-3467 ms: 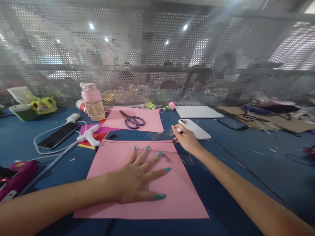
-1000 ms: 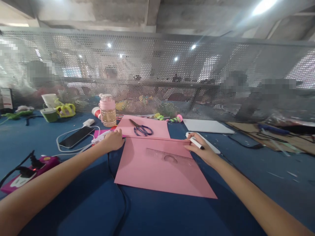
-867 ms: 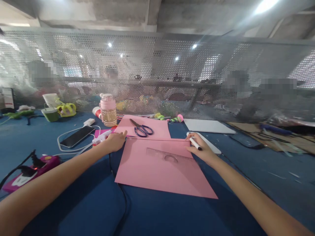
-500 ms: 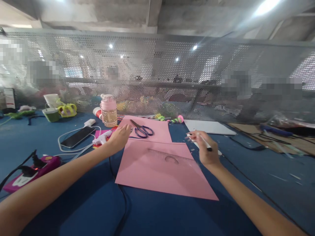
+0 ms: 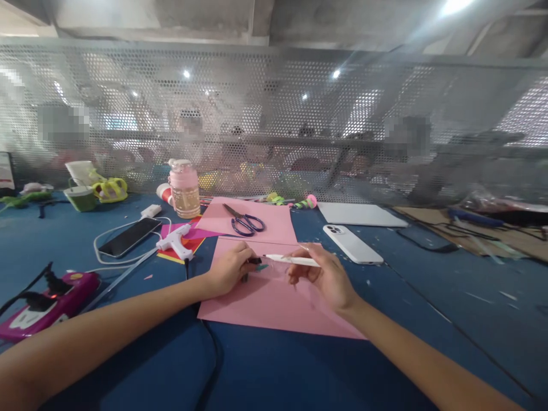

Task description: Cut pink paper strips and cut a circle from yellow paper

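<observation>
My right hand (image 5: 327, 277) is closed around a white marker pen (image 5: 297, 260), whose bare dark tip points left. Just off that tip, my left hand (image 5: 231, 268) pinches a small black pen cap (image 5: 256, 260). Both hands are over a pink sheet of paper (image 5: 257, 308) on the blue table. A clear plastic ruler (image 5: 278, 269) lies on this sheet, largely hidden by the hands; a small greenish patch shows beside my left fingers. Scissors with dark blue handles (image 5: 248, 224) rest on a second pink sheet (image 5: 278, 220) farther back.
Left of the sheets are a white glue gun (image 5: 175, 242), a black phone (image 5: 129, 237) with a white cable, a magenta power strip (image 5: 51, 305) and a pink-lidded bottle (image 5: 184, 191). To the right lie a white phone (image 5: 353, 245) and a white flat panel (image 5: 362, 215). A perforated metal screen (image 5: 274, 125) stands behind.
Both hands have come together over the near pink sheet. The marker has turned to point left, and its black cap is off, in my left hand. The white phone shows fully.
</observation>
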The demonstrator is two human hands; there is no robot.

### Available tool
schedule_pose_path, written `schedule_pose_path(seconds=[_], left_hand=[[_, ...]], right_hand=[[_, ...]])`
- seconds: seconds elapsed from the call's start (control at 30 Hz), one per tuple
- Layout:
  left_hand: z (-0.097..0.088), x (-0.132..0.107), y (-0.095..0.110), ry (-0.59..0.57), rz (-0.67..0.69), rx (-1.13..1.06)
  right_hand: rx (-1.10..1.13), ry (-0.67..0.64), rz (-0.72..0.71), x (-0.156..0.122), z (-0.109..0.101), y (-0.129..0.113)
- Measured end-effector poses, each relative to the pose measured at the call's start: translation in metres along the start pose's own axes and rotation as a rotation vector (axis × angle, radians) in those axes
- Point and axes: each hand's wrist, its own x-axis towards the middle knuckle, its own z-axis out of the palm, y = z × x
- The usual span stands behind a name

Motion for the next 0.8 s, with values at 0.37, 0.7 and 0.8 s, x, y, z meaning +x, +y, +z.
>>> schedule_pose_path(seconds=[0.37,0.7,0.8], left_hand=[[0.002,-0.001,0.002,-0.042,-0.012,0.002],[-0.003,-0.013,0.014,-0.152,0.000,0.211],[-0.001,-0.017,0.017,-0.153,0.023,0.261]], right_hand=[[-0.219,-0.020,0.036,-0.001,-0.002,0.003],[-0.839,-0.261,-0.170,-0.008,-0.005,0.005],[-1.033,-0.197,-0.317,-0.014,0.001,0.009]])
